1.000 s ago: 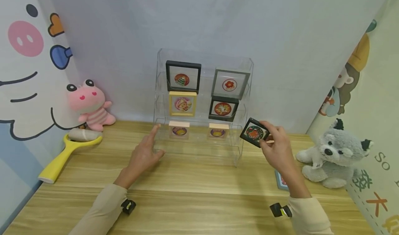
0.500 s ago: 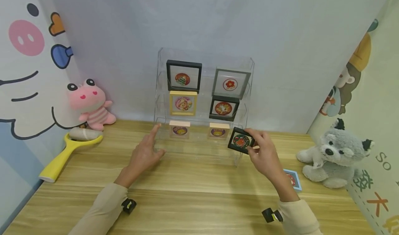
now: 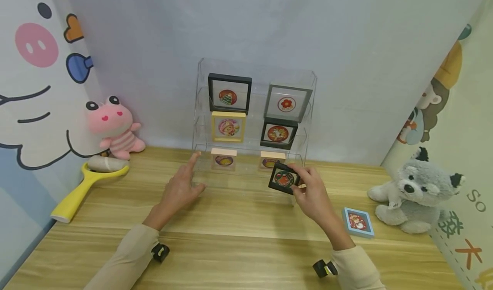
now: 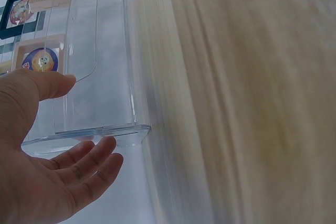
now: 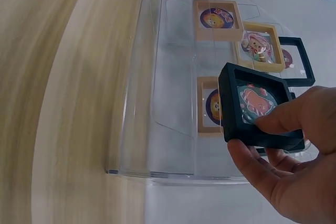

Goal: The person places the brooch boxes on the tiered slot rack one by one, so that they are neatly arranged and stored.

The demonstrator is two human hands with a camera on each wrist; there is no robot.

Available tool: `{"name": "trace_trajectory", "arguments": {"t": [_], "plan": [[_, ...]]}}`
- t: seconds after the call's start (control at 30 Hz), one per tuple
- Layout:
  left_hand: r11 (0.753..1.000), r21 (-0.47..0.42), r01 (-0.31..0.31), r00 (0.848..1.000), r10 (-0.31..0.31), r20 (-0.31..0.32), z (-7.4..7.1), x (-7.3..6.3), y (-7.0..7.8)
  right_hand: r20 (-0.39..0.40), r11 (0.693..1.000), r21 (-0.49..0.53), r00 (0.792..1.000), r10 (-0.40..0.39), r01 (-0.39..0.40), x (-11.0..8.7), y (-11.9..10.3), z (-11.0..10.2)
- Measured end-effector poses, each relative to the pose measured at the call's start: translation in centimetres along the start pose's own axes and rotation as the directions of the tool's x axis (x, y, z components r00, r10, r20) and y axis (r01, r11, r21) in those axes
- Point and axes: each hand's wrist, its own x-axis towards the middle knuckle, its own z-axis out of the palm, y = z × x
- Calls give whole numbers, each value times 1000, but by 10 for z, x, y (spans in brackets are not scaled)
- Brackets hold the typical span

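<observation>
My right hand (image 3: pixel 313 193) pinches a small black-framed display case (image 3: pixel 283 179) with a red and green picture, thumb on its front. The case is in front of the lower right part of a clear acrylic tiered stand (image 3: pixel 246 183), partly covering a peach-framed case (image 3: pixel 272 155) there. My left hand (image 3: pixel 180 187) is at the stand's left end, fingers extended and thumb apart; in the left wrist view the thumb lies over the clear front and the fingers (image 4: pixel 86 166) are by the end panel. Whether they touch it I cannot tell.
Several other framed cases stand on the tiers, including a yellow one (image 3: pixel 228 127) and a grey one (image 3: pixel 288 102). A light-blue case (image 3: pixel 358 222) lies on the table at right, near a grey plush dog (image 3: pixel 416 196). At left are a pink plush toy (image 3: pixel 115 127) and a yellow-handled roller (image 3: pixel 82 185).
My right hand has carried the black-framed case leftward and slightly down, from beside the stand to before its lower right part. The light-blue case is now uncovered. My left hand stays put.
</observation>
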Motion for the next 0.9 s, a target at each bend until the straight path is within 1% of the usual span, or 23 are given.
{"name": "trace_trajectory", "arguments": {"t": [0.17,0.47,0.6,0.7,0.83,0.9], "plan": [[1000,-1,6,1000,-6,0,1,0,-1,1,999,40,1000,-9,9,2,-2,15],[1000,2,12,1000,-12,3,1,1,-1,24,995,81,998,-59,57,10,-11,42],[1000,6,11,1000,-11,-1,1,1,-1,13,992,64,994,-111,110,15,-13,56],[1000,1,12,1000,-12,1,0,1,0,-4,989,31,989,-147,147,19,-14,67],[1000,2,12,1000,-12,2,0,1,0,-6,989,3,989,-145,145,23,-16,81],[1000,6,12,1000,-12,-1,1,1,0,-3,990,5,990,-138,138,25,-16,87]]}}
